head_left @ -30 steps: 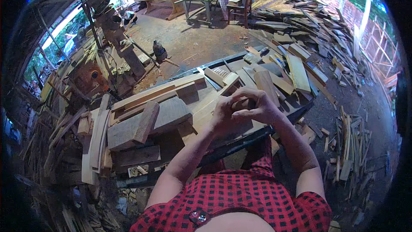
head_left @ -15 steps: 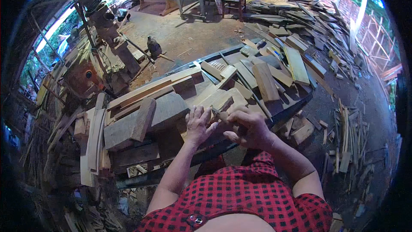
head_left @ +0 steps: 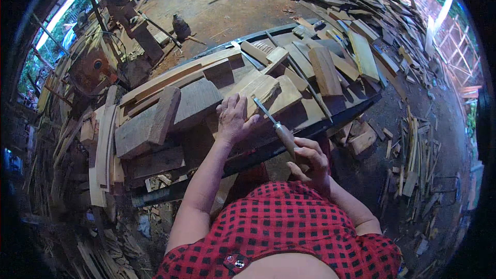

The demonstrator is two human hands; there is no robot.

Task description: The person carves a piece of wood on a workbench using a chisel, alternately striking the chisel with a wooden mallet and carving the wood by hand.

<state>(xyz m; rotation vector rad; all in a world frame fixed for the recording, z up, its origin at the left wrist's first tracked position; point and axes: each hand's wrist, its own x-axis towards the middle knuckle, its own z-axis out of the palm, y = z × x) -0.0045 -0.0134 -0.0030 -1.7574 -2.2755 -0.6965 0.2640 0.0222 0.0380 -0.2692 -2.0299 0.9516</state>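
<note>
My right hand (head_left: pixel 311 163) is wrapped round the wooden handle of a chisel (head_left: pixel 284 137). Its metal blade points up and to the left, with the tip at a pale wooden block (head_left: pixel 252 88) on the bench; whether it touches the wood is hard to make out. My left hand (head_left: pixel 233 118) lies on the near left end of that block, fingers stretched out and the thumb toward the blade. A dark, jagged break or hollow shows at the block's right end. Just right of it lies another pale wood piece (head_left: pixel 287 95).
A thick grey plank (head_left: pixel 196 104) and a short brown board (head_left: pixel 164 116) lie left of my left hand. Right of the chisel are a thin rod (head_left: pixel 310 93) and a brown block (head_left: pixel 324 71). Heaped scrap wood (head_left: pixel 356 10) covers the far right floor.
My right hand has drawn back toward my body and right, and the chisel now shows along its length. My left hand stays on the block. The view has tilted downward.
</note>
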